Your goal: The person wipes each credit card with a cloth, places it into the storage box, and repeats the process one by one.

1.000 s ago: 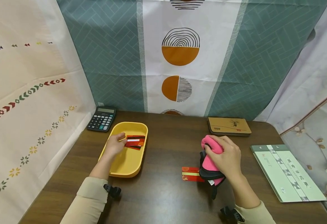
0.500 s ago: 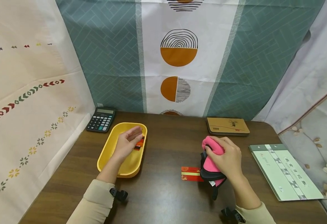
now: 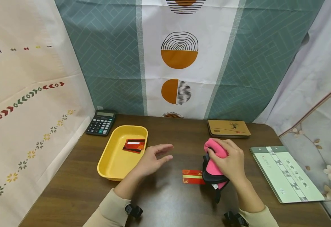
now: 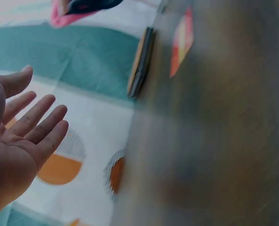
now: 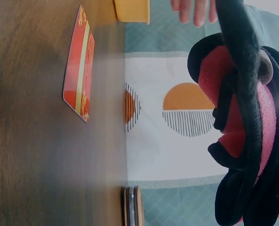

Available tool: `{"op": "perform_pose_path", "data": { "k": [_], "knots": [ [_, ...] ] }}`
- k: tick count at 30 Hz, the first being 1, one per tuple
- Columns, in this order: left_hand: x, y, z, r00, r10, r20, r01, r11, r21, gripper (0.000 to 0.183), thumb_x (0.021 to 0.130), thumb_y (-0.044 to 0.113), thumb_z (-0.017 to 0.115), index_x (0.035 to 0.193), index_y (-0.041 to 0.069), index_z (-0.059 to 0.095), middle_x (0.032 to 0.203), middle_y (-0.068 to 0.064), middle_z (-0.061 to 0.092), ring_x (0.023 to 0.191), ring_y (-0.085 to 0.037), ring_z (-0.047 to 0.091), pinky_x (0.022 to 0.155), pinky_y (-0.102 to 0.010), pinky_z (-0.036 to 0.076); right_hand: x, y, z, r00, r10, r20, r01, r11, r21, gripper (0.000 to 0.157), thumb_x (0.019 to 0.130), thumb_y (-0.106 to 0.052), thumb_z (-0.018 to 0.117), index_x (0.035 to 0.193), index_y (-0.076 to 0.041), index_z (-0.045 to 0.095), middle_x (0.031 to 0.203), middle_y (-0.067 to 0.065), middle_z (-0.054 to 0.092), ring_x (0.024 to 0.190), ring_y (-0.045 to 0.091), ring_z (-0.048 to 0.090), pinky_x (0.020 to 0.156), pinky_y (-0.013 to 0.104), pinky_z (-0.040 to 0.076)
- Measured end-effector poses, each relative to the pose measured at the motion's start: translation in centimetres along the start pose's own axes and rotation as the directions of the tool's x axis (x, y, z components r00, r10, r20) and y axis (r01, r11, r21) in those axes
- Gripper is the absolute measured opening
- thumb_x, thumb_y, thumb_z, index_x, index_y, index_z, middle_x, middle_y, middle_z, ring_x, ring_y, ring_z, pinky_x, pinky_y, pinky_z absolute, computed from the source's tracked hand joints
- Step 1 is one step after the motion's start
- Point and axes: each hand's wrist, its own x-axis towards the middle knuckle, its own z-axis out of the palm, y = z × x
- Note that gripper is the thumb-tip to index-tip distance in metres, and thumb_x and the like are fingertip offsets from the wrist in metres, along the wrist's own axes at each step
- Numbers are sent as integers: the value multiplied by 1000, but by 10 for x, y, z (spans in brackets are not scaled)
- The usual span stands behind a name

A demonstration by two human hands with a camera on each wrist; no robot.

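My right hand [image 3: 230, 157] grips a soft pink pouch with black trim [image 3: 213, 164] above the table. In the right wrist view the black edging and strap of the pouch [image 5: 252, 117] show close up, with pink plush lining between them. A red card with a yellow stripe [image 3: 192, 177] lies flat on the table, partly overlapped by the pouch in the head view. My left hand [image 3: 154, 160] is in the air to the right of the yellow tray, its fingers extended and holding nothing. Red and black cards [image 3: 134, 145] lie inside the yellow tray [image 3: 108, 175].
A calculator [image 3: 100, 123] stands behind the tray at the back left. Toward the back right lies a tan zipped wallet or case [image 3: 229, 128]. A pale green notebook [image 3: 285, 173] rests along the right side of the brown table [image 3: 165, 201]. Fabric hangings enclose the table.
My left hand has come away from the cards in the tray and moved right, toward the card on the table. The right hand keeps the pouch in nearly the same place.
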Motion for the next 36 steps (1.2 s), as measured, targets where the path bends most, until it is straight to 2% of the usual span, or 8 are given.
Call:
{"op": "perform_pose_path", "data": {
  "k": [8, 14, 18, 21, 26, 30, 32, 36],
  "knots": [
    [-3, -19, 42, 993, -33, 115, 35, 999, -18, 38, 94, 10, 73, 129, -3, 66, 125, -16, 69, 114, -32, 67, 98, -43, 55, 1, 0, -1, 1000, -6, 0, 5, 999, 39, 44, 72, -9, 89, 115, -11, 78, 96, 4, 72, 73, 16, 60, 55, 15, 42],
    [0, -33, 65, 985, -61, 164, 47, 995, 85, 43, 88, 13, 80, 127, 1, 69, 124, -9, 71, 118, -25, 64, 103, -41, 51, 2, -1, -1, 999, -41, -22, 43, 997, 67, 44, 71, -7, 89, 114, -12, 78, 97, 4, 73, 74, 17, 61, 55, 15, 41],
    [1, -41, 72, 981, -91, 171, 74, 992, 106, 50, 81, 16, 87, 126, 4, 70, 124, -5, 70, 117, -21, 62, 102, -38, 50, 2, 0, 0, 999, -43, -24, 45, 996, 76, 44, 70, -5, 89, 113, -11, 78, 97, 4, 73, 75, 17, 61, 55, 14, 41],
    [0, -46, 77, 983, -84, 161, 59, 987, 151, 56, 76, 20, 91, 126, 6, 71, 124, -3, 70, 117, -20, 62, 103, -37, 49, 1, 1, -1, 999, -32, -24, 34, 996, 81, 45, 70, -5, 89, 113, -11, 78, 97, 5, 73, 76, 17, 61, 56, 14, 43],
    [-1, -51, 84, 988, -5, 156, -44, 951, 306, 65, 67, 28, 97, 124, 10, 72, 121, 1, 70, 114, -17, 60, 104, -36, 47, 1, 3, -1, 999, -25, -34, 27, 996, 80, 45, 69, -4, 90, 113, -10, 78, 97, 5, 73, 76, 16, 60, 56, 13, 41],
    [1, -49, 85, 985, 43, 167, -103, 924, 369, 60, 68, 25, 96, 121, 8, 73, 115, 1, 72, 106, -15, 61, 98, -32, 48, 1, 4, -2, 999, -26, -37, 29, 996, 79, 45, 70, -4, 89, 113, -11, 78, 97, 5, 73, 75, 16, 60, 55, 13, 41],
    [2, -47, 85, 984, 36, 172, -99, 922, 374, 59, 70, 22, 95, 121, 6, 72, 112, 0, 72, 101, -14, 62, 93, -30, 48, 2, 4, -2, 999, -26, -35, 29, 996, 80, 45, 70, -4, 89, 113, -10, 78, 97, 5, 73, 75, 16, 60, 55, 13, 41],
    [3, -42, 83, 982, -30, 184, -41, 928, 369, 62, 69, 18, 95, 123, 3, 69, 105, 0, 71, 95, -12, 60, 89, -28, 48, 1, 6, -1, 1000, -15, -21, 16, 997, 78, 44, 71, -5, 89, 113, -9, 78, 96, 6, 73, 76, 14, 60, 55, 14, 42]
  ]
}}
